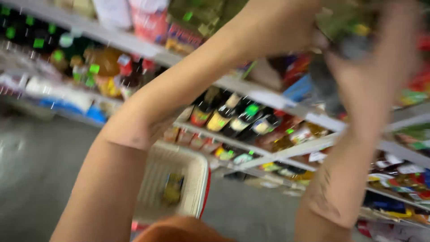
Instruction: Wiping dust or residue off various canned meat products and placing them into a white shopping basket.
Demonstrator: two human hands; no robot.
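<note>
While both arms are raised toward the top of the frame, I see the left hand (286, 22) at upper centre and the right hand (380, 58) at upper right, meeting around a dark bottle (333, 67) that is heavily blurred. The right hand's fingers look wrapped about it, so I judge them gripping it; the left hand's fingers touch its top end, but I cannot tell whether they are closed on it. The bottle sits in front of the shelves (277, 101), near a row of dark sauce bottles (233, 117) with yellow and red labels at centre frame. Lower down, left of centre, a cream basket (197, 179) with a red edge hangs from the left arm, and one small yellowish packet (172, 188) lies inside it. As I read it, one item is already in the basket, while the bottle is up at the shelf, in hand, and not yet in the basket. Grey floor (40, 170) fills the lower left.
</note>
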